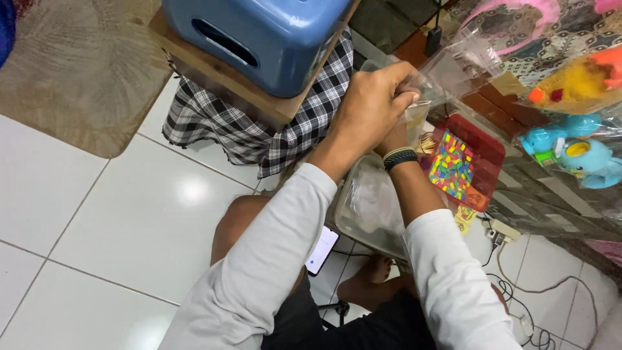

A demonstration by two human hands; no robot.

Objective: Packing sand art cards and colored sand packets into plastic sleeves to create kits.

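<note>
Left hand (372, 104) pinches the mouth of a clear plastic bag (453, 65), fingers pressed together on the film, above the red tray (492, 152) of small coloured pieces. Right hand (395, 137) sits beneath the left, mostly hidden; its finger state cannot be told. Judgement: grip the film near its edge and pull evenly, keeping the bag over the tray.
</note>
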